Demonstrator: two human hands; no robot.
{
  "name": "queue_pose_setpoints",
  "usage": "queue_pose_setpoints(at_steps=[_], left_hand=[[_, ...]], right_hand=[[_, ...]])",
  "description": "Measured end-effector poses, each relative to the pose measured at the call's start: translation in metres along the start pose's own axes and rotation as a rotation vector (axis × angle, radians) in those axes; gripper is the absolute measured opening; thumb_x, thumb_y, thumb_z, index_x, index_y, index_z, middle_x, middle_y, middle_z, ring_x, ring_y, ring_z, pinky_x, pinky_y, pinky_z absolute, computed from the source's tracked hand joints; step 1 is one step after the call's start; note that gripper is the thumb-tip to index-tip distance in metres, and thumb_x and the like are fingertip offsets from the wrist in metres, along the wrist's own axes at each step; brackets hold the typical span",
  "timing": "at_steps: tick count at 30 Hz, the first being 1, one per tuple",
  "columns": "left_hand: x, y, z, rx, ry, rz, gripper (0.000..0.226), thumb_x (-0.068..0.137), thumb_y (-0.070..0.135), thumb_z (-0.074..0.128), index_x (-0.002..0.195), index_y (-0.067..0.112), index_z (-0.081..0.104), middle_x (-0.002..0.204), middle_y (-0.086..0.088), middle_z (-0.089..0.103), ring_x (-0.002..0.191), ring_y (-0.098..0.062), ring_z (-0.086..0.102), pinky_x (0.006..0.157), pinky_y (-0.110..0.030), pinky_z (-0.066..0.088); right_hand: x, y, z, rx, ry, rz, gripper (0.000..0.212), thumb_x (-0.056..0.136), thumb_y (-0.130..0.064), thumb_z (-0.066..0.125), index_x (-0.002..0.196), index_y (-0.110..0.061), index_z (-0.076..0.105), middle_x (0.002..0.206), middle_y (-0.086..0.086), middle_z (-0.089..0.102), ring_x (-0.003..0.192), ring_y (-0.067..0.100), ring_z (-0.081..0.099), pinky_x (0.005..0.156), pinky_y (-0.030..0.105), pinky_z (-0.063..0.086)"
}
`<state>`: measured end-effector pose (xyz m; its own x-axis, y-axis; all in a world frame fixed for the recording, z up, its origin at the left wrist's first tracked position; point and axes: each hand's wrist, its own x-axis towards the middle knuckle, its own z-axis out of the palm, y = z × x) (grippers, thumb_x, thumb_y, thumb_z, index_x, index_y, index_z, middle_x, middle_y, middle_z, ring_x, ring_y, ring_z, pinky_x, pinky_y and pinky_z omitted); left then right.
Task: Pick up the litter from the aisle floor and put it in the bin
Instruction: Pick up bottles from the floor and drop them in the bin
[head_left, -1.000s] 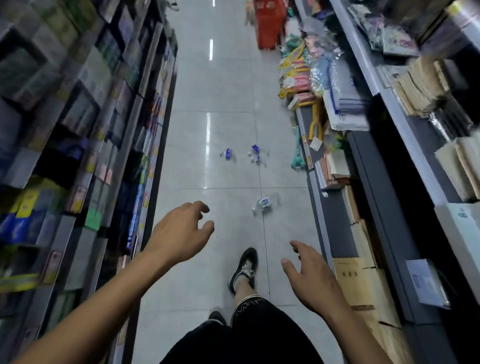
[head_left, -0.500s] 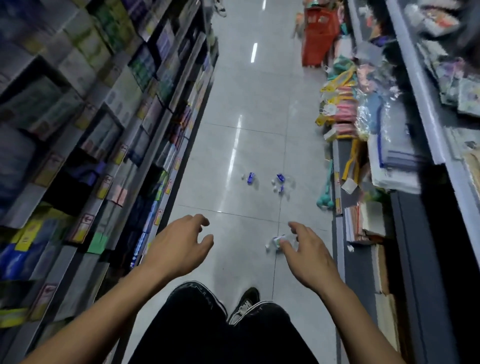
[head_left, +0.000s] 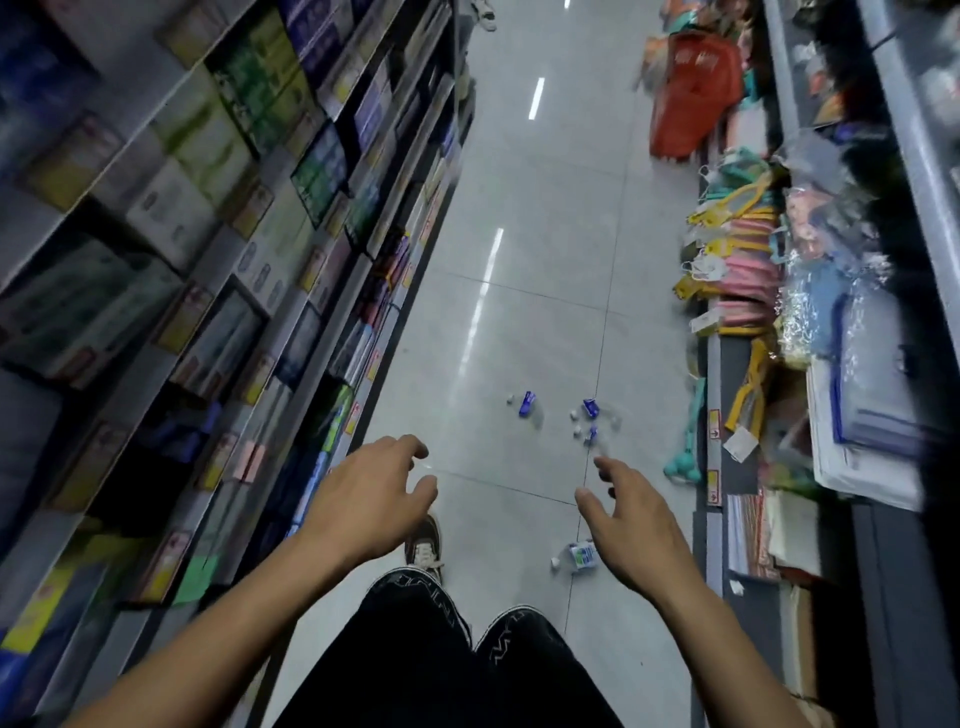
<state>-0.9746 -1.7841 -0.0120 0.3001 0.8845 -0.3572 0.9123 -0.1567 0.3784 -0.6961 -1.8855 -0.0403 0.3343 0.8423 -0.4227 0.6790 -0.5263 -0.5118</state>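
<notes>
A crumpled white and blue wrapper (head_left: 580, 556) lies on the grey tiled aisle floor, just under and left of my right hand (head_left: 631, 522). That hand hovers above it, fingers spread and loosely bent, holding nothing. My left hand (head_left: 370, 498) hangs over the floor at the left, fingers loosely curled, empty too. Farther up the aisle lie a blue wrapper (head_left: 526, 403) and a small cluster of blue and white scraps (head_left: 589, 415). No bin shows in this view.
Stocked shelves (head_left: 208, 260) wall the aisle on the left, and shelves with bags and stationery (head_left: 779, 312) on the right. A red shopping basket (head_left: 693, 93) stands far up the aisle at the right. My legs and one shoe (head_left: 423, 543) are below my hands.
I have stepped forward along the aisle. The nearest wrapper has slid from ahead of my right hand to beneath it. Both hands stay out in front, empty.
</notes>
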Motion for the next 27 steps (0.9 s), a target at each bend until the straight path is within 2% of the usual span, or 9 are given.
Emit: queue_pose_setpoints(at_steps=[4, 7, 11, 15, 21, 27], left_hand=[[0.064, 0.009, -0.021, 0.027, -0.051, 0.104, 0.044, 0.091, 0.050, 0.048, 0.131, 0.034, 0.054, 0.119, 0.013, 0.064, 0.106, -0.011, 0.059, 0.082, -0.033, 0.048], [0.109, 0.031, -0.028, 0.061, -0.114, 0.182, 0.044, 0.091, 0.051, 0.047, 0.131, 0.035, 0.054, 0.119, 0.013, 0.063, 0.109, -0.012, 0.058, 0.085, -0.035, 0.050], [0.156, 0.072, -0.023, 0.093, -0.189, 0.288, 0.044, 0.090, 0.051, 0.047, 0.130, 0.034, 0.054, 0.117, 0.012, 0.064, 0.105, -0.012, 0.059, 0.082, -0.035, 0.051], [0.202, 0.133, 0.000, 0.167, -0.267, 0.412, 0.043, 0.091, 0.050, 0.047, 0.129, 0.034, 0.054, 0.117, 0.013, 0.064, 0.104, -0.012, 0.059, 0.078, -0.032, 0.048], [0.255, 0.224, 0.046, 0.243, -0.352, 0.558, 0.039, 0.093, 0.047, 0.050, 0.128, 0.032, 0.056, 0.116, 0.010, 0.064, 0.103, -0.012, 0.059, 0.083, -0.033, 0.051], [0.308, 0.274, 0.118, 0.267, -0.407, 0.653, 0.032, 0.092, 0.043, 0.055, 0.122, 0.030, 0.060, 0.109, 0.010, 0.065, 0.098, -0.015, 0.061, 0.078, -0.033, 0.051]], right_hand=[[0.021, -0.004, -0.001, 0.030, 0.034, 0.110, 0.057, 0.098, -0.051, 0.047, 0.149, -0.026, 0.039, 0.146, -0.007, 0.049, 0.131, 0.015, 0.048, 0.105, 0.041, 0.044], [0.029, 0.001, -0.006, 0.090, 0.080, 0.209, 0.056, 0.098, -0.049, 0.049, 0.149, -0.026, 0.040, 0.146, -0.007, 0.049, 0.130, 0.015, 0.049, 0.106, 0.041, 0.044], [0.034, 0.017, -0.011, 0.162, 0.140, 0.329, 0.053, 0.097, -0.047, 0.050, 0.145, -0.028, 0.043, 0.141, -0.006, 0.052, 0.126, 0.015, 0.050, 0.102, 0.037, 0.044], [0.046, 0.053, -0.017, 0.255, 0.197, 0.461, 0.050, 0.097, -0.049, 0.050, 0.143, -0.031, 0.044, 0.139, -0.008, 0.052, 0.123, 0.015, 0.051, 0.100, 0.039, 0.046], [0.065, 0.115, -0.024, 0.396, 0.277, 0.605, 0.047, 0.097, -0.048, 0.051, 0.141, -0.031, 0.045, 0.139, -0.008, 0.052, 0.122, 0.014, 0.051, 0.100, 0.034, 0.046], [0.084, 0.165, 0.010, 0.452, 0.279, 0.755, 0.048, 0.097, -0.046, 0.052, 0.142, -0.031, 0.045, 0.136, -0.009, 0.054, 0.124, 0.014, 0.051, 0.100, 0.031, 0.044]])
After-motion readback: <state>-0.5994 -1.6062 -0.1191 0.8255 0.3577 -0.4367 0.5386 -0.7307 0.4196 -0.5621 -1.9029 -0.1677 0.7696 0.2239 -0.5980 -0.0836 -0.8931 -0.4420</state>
